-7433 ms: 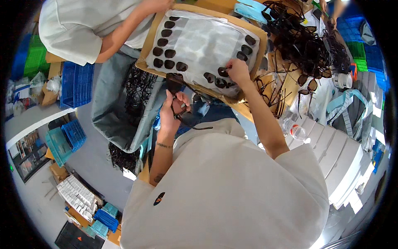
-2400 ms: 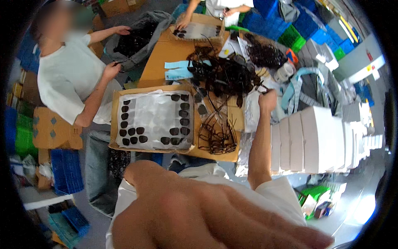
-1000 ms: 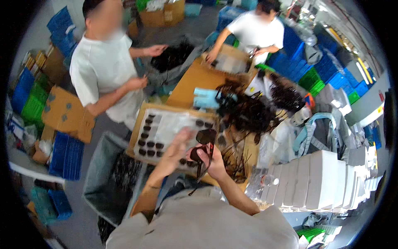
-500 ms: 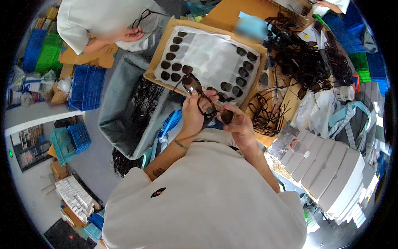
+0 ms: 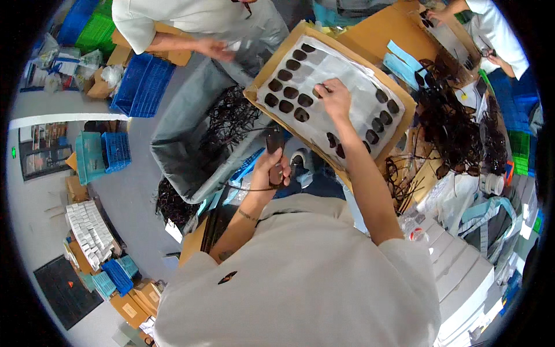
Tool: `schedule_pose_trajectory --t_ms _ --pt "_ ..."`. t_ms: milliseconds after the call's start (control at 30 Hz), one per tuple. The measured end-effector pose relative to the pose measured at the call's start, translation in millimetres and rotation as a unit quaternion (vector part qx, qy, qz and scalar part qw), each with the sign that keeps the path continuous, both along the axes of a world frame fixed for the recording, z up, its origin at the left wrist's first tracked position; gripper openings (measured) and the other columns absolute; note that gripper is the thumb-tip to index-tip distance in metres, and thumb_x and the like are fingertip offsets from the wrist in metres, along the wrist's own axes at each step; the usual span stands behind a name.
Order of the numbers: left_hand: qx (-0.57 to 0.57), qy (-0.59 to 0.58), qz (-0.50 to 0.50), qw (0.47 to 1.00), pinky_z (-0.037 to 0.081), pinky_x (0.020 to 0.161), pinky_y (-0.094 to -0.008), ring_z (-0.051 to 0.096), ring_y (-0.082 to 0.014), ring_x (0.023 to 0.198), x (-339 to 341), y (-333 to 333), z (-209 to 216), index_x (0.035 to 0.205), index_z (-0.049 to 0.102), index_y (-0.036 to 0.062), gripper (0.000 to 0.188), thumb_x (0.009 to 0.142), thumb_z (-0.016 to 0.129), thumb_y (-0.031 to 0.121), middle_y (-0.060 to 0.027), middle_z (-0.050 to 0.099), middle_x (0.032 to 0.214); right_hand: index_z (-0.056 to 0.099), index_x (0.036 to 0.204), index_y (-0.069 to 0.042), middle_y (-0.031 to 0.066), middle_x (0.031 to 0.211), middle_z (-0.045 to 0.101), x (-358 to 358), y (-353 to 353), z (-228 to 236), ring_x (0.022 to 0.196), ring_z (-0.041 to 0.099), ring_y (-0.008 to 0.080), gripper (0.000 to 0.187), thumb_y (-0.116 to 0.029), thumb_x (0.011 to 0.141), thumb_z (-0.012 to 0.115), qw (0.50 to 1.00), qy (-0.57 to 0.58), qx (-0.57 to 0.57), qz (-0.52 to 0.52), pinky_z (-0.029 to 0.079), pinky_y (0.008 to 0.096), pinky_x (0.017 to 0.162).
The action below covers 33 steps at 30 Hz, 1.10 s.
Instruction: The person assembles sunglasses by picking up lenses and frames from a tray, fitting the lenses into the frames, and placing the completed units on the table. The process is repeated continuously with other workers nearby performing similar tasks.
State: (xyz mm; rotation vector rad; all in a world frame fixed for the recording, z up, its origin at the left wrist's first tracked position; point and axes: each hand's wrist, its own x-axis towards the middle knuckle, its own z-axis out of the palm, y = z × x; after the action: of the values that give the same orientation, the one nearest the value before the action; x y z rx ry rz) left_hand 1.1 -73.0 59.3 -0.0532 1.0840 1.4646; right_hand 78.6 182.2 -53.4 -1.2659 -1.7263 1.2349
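Note:
My left hand (image 5: 270, 171) is closed around a pair of dark sunglasses (image 5: 275, 140), held upright in front of my waist. One thin temple of the sunglasses sticks out to the left over my wrist. My right hand (image 5: 336, 103) reaches over a shallow cardboard box (image 5: 277, 55), fingertips pinched on a dark lens (image 5: 319, 91) that they partly cover. White sheet (image 5: 332, 65) lines the box. Dark lenses (image 5: 286, 106) lie on it in rows along the left side, and others (image 5: 386, 117) along the right side; my forearm hides some near the front edge.
Left of the box stands a grey bag (image 5: 173, 136) full of dark frames (image 5: 231, 118). A tangled heap of glasses frames (image 5: 457, 130) lies to the right, above white cartons (image 5: 457, 254). Co-workers' hands (image 5: 214, 48) show at the far left and far right. Blue crates (image 5: 143, 84) stand left.
My right hand has moved from beside the sunglasses up over the lenses in the box. My left hand keeps the sunglasses, now turned more upright. The whole view has shifted.

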Motion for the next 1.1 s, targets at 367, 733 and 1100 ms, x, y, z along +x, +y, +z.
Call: schedule_pose_trajectory --t_ms 367,733,1100 --pt "-0.025 0.011 0.072 0.997 0.05 0.051 -0.0337 0.058 -0.0191 0.066 -24 -39 -3 0.103 0.049 0.0083 0.022 0.098 0.054 0.029 -0.0054 0.056 0.079 0.066 0.091 -0.002 0.0158 0.086 0.069 -86 12 -61 0.084 0.067 0.0352 0.01 -0.005 0.082 0.063 0.978 -0.186 0.09 -0.01 0.052 0.043 0.077" --pt "-0.076 0.57 -0.374 0.728 0.053 0.057 -0.0325 0.068 -0.0215 0.076 -61 11 28 0.11 0.063 -0.0015 0.041 0.103 0.045 0.034 -0.0121 0.068 0.094 0.058 0.122 0.0 0.018 0.125 0.062 10 -63 111 0.117 0.059 0.0272 0.039 -0.019 0.09 0.068 0.911 0.008 0.079 0.405 0.049 0.042 0.086" --pt "0.126 0.32 -0.32 0.883 0.049 0.09 -0.0317 0.061 -0.019 0.102 37 51 11 0.135 0.046 0.0014 0.044 0.103 0.048 0.031 -0.0133 0.064 0.119 0.06 0.109 0.003 0.0141 0.093 0.068 108 -150 119 0.085 0.066 0.0281 0.025 0.009 0.085 0.057 0.976 0.15 -0.087 0.135 0.05 0.0327 0.084"
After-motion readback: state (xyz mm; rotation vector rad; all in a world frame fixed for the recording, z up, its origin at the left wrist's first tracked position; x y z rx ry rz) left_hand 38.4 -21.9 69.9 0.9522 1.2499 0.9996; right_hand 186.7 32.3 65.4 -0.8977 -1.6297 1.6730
